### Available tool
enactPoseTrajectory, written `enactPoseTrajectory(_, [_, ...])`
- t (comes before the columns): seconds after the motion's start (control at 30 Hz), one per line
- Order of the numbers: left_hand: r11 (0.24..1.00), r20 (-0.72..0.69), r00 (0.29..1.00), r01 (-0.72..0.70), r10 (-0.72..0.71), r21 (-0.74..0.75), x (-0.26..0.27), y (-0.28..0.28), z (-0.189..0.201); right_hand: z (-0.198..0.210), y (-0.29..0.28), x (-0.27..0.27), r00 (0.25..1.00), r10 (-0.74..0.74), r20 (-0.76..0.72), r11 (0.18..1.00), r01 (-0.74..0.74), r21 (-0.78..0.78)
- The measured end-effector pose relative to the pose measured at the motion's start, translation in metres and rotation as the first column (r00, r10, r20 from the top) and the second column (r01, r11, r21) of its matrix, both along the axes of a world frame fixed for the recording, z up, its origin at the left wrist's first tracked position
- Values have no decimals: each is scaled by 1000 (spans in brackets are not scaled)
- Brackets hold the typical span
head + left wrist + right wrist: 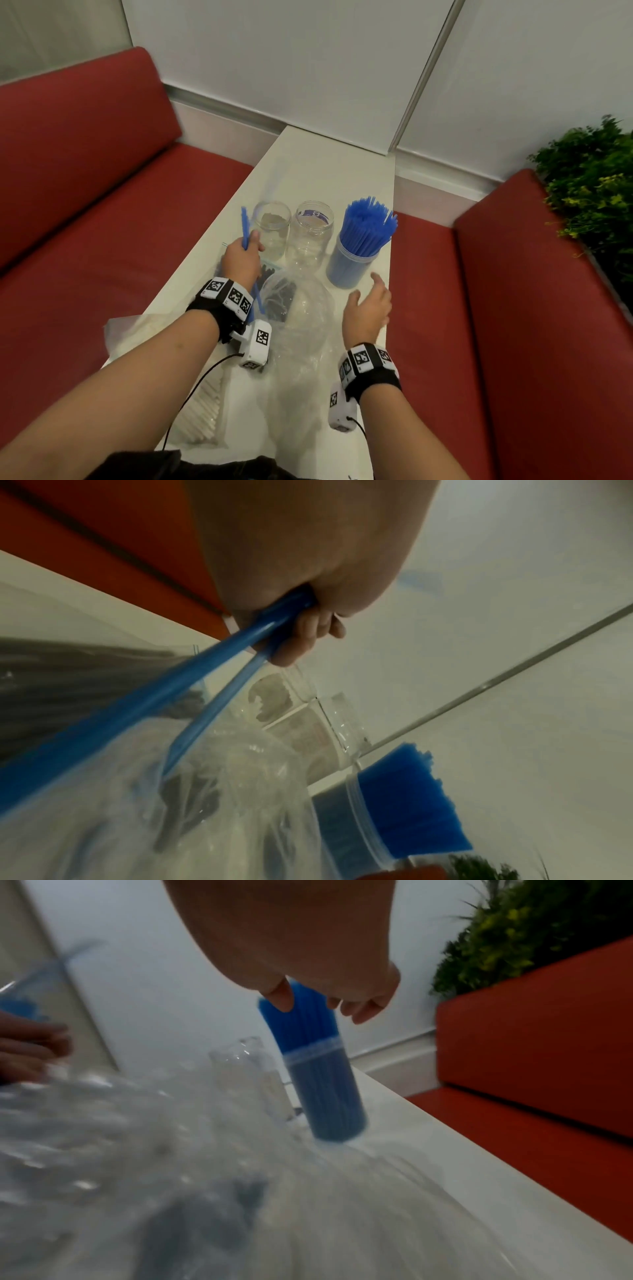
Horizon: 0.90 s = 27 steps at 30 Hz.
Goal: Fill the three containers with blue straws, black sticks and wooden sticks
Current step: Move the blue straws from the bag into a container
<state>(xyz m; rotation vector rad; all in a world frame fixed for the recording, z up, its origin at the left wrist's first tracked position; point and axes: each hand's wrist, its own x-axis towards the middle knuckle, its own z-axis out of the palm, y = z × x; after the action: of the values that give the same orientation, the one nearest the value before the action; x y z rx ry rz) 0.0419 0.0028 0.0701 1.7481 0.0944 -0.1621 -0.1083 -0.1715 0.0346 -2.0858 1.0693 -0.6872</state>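
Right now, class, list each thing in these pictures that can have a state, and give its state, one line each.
Left hand: grips a few loose blue straws.
Right hand: open, holding nothing.
Clear plastic container on the right: upright, packed with blue straws.
Middle clear jar: upright, lidless, empty.
Left clear jar: upright, lidless, empty.
Clear plastic bag: crumpled, lying on the white table.

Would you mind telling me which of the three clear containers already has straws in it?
The rightmost container, nearest the right hand, is packed with blue straws. The middle jar and left jar hold none.
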Motion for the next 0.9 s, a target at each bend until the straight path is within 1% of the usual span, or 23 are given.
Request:
enactPoseTrajectory(0.03, [999, -5, 1000, -27, 26, -44, 2, 0, 4, 5, 5, 7, 990, 122, 68, 993, -122, -11])
enactPoseTrajectory(0.07, [995, -16, 999, -35, 33, -91, 4, 0, 7, 9, 13, 11, 957, 275, 91, 961, -275, -13])
enactPoseTrajectory(0.1, [990, -23, 999, -28, 25, -138, 6, -1, 11, 9, 21, 13, 905, 424, 43, 906, -423, -18])
enactPoseTrajectory(0.13, [983, -29, 1000, -15, 10, -185, 7, -1, 16, 5, 29, 14, 842, 533, -81, 844, -537, -21])
enactPoseTrajectory(0.17, [972, -36, 999, -1, -8, -235, 8, -3, 20, -3, 36, 13, 773, 587, -239, 795, -607, -12])
enactPoseTrajectory(0.2, [957, -44, 999, 12, -26, -290, 9, -4, 24, -11, 43, 12, 714, 600, -361, 771, -636, 26])
enactPoseTrajectory(0.23, [939, -44, 998, 29, -47, -343, 9, -5, 29, -18, 48, 11, 681, 607, -411, 767, -637, 78])
enactPoseTrajectory(0.27, [921, -35, 997, 46, -65, -387, 9, -5, 34, -21, 53, 10, 679, 621, -392, 768, -628, 127])
enactPoseTrajectory(0.3, [906, -17, 997, 65, -80, -419, 9, -6, 39, -22, 56, 10, 705, 640, -305, 766, -617, 183])
enactPoseTrajectory(0.33, [893, 7, 996, 88, -94, -440, 8, -7, 46, -19, 58, 12, 742, 647, -177, 758, -600, 255])
enactPoseTrajectory(0.37, [883, 33, 994, 110, -107, -457, 7, -8, 52, -15, 60, 16, 773, 631, -61, 742, -578, 340])
enactPoseTrajectory(0.4, [872, 57, 991, 132, -119, -472, 5, -10, 59, -9, 60, 19, 795, 606, 15, 720, -557, 413])
enactPoseTrajectory(0.5, [834, 137, 980, 194, -144, -516, 0, -17, 81, 14, 61, 33, 842, 531, 91, 696, -495, 521])
enactPoseTrajectory(0.53, [825, 164, 975, 216, -152, -522, -2, -20, 86, 20, 61, 37, 867, 476, 147, 669, -466, 579])
enactPoseTrajectory(0.57, [816, 187, 969, 239, -163, -527, -3, -22, 92, 24, 60, 41, 893, 392, 221, 601, -430, 674])
enactPoseTrajectory(0.6, [807, 202, 963, 261, -180, -530, -5, -25, 95, 28, 59, 45, 916, 281, 288, 482, -394, 783])
enactPoseTrajectory(0.63, [798, 209, 957, 284, -201, -532, -7, -28, 98, 33, 59, 47, 929, 167, 332, 338, -370, 865])
enactPoseTrajectory(0.67, [793, 212, 950, 307, -227, -526, -8, -31, 99, 38, 58, 49, 931, 69, 359, 209, -365, 907])
enactPoseTrajectory(0.7, [792, 216, 942, 335, -259, -511, -11, -34, 100, 41, 59, 50, 927, 3, 375, 124, -372, 920])
enactPoseTrajectory(0.73, [792, 221, 930, 367, -295, -488, -13, -37, 99, 45, 59, 50, 922, -27, 387, 85, -384, 919])
enactPoseTrajectory(0.8, [790, 222, 900, 436, -376, -431, -18, -40, 92, 53, 57, 47, 915, -16, 404, 49, -402, 914])
enactPoseTrajectory(0.9, [783, 167, 860, 508, -482, -360, -23, -39, 80, 61, 52, 43, 908, 8, 420, 36, -420, 907])
